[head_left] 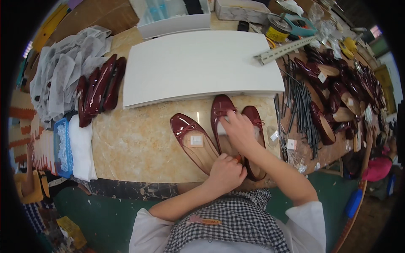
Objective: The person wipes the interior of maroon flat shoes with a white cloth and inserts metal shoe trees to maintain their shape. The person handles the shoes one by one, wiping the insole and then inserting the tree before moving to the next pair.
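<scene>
Work looks partway — the middle burgundy shoe (221, 101) lies on the counter (135, 147), its heel apparently clamped in the left hand's (226, 173) grip, the right hand (240, 128) at its front opening, pinching or not I cannot tell — with the stacked shoes (100, 86) perhaps done, the heaped shoes (337, 92) perhaps left.

At centre, the rear of the middle shoe (221, 102) is concealed by the left hand (228, 172), its opening partly by the right hand (241, 131). The white tray (175, 27) is cut off at the upper edge.
</scene>
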### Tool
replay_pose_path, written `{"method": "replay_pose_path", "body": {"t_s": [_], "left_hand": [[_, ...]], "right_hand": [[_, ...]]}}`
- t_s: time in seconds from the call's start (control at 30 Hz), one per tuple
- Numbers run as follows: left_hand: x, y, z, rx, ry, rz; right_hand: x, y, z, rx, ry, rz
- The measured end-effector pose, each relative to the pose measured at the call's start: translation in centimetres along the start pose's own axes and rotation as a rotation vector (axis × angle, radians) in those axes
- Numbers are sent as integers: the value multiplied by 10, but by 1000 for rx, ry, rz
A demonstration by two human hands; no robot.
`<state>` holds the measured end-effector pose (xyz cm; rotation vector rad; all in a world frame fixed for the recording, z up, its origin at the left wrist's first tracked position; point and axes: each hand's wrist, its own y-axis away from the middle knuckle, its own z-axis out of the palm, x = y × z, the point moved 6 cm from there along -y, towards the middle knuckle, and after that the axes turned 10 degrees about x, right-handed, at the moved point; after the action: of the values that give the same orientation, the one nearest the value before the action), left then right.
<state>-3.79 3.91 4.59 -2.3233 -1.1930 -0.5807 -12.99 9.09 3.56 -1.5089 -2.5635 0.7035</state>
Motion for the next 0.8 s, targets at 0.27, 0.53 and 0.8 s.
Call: {"method": "replay_pose_path", "body": {"t_s": [0.27, 0.53, 0.8], "left_hand": [[2, 1, -1, 98, -14, 26], [-34, -65, -39, 50, -319, 8], [-197, -151, -122, 519, -551, -240]], "right_hand": [[30, -9, -12, -99, -149, 202], [41, -9, -1, 22, 10, 270], [37, 39, -83, 103, -461, 427]]}}
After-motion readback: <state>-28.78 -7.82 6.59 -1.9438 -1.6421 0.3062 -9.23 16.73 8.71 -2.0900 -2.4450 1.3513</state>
